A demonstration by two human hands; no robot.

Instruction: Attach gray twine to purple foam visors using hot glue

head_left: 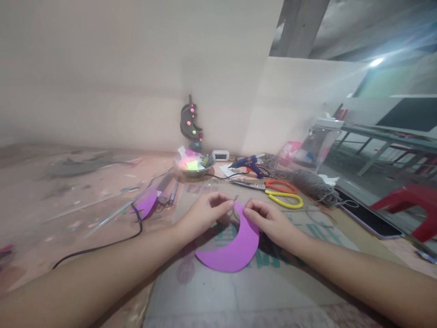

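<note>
A purple crescent cutout (235,257) is held over a printed cardboard sheet (201,296) on the bench (68,234), its far end pinched by the right hand (273,223), while a thin grey yarn strand (235,198) is pinched in the fingertips of the left hand (205,212) beside it. Scissors (284,200) are laid just beyond the right hand, with a blue glue gun (248,165) set farther off

The cardboard (211,298) leaves room nearside of the purple crescent (235,255); scissors (260,186) and glue gun (250,162) obstruct beyond.
</note>
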